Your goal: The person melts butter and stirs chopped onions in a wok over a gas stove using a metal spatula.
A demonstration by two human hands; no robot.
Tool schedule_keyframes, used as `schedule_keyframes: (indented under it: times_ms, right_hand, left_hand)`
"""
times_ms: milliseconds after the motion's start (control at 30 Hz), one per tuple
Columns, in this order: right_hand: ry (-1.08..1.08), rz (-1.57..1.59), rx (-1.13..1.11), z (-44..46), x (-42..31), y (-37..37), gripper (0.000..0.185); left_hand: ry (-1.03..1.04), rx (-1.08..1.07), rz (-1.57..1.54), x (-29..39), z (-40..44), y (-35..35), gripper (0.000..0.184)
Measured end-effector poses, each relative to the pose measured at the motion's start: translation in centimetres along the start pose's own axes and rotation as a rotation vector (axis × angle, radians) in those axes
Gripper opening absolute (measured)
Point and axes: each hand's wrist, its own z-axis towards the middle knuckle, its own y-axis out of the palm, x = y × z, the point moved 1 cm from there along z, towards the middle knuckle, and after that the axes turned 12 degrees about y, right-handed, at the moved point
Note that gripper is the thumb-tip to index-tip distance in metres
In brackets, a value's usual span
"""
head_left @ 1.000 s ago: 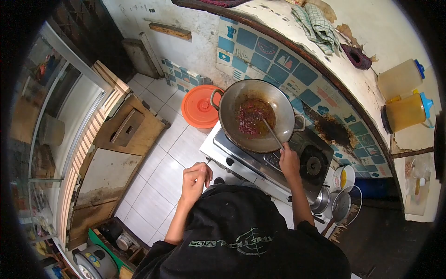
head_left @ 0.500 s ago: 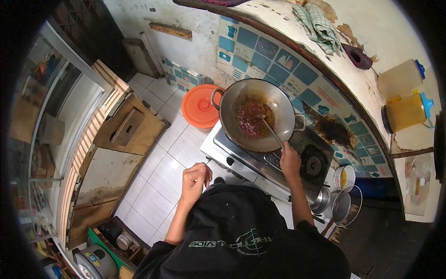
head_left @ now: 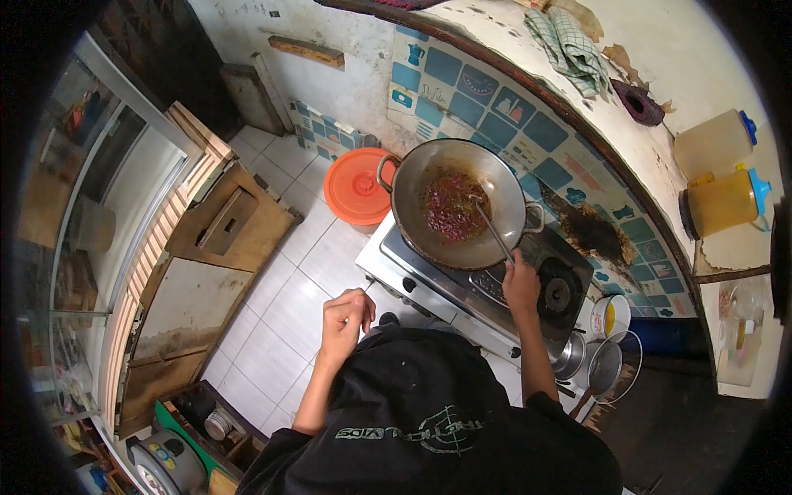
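Observation:
My right hand (head_left: pixel 520 285) is closed round the handle of a long metal spoon (head_left: pixel 497 233). Its far end dips into a wide metal wok (head_left: pixel 404 223), where its exact shape is hard to make out. Reddish chopped food (head_left: pixel 452 216) sits in oil at the bottom of the wok. The wok rests on the left side of a gas stove (head_left: pixel 450 304). My left hand (head_left: pixel 345 320) is held before my body, near the stove's front left corner, with its fingers curled in and nothing visible in them.
An orange lidded bucket (head_left: pixel 356 186) stands left of the wok. The stove's right burner (head_left: pixel 558 292) is uncovered. Beyond it are a white cup (head_left: pixel 615 312) and a strainer (head_left: pixel 606 367). Jugs (head_left: pixel 726 202) and a checked cloth (head_left: pixel 569 49) lie along the ledge. A wooden cabinet (head_left: pixel 210 305) stands left.
My right hand has shifted slightly right and down, and the spoon's tip has moved right and up through the food. My left hand stays in place.

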Motion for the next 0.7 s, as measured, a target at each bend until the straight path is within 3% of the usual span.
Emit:
schedule_keyframes:
  times_ms: [333,433,700]
  right_hand:
    - [0.149,0.162,-0.132,0.7,-1.5,-4.5,0.031]
    - [-0.04,0.21,-0.091,-0.9,-1.3,-6.7,0.029]
    - [-0.059,0.05,-0.241,-4.1,-1.1,-10.0,0.029]
  left_hand:
    - [-0.01,0.017,0.004,0.2,-0.1,-0.2,0.05]
    - [0.001,0.019,0.014,0.3,0.0,-0.2,0.05]
    - [-0.04,-0.004,0.0,0.1,0.4,0.4,0.049]
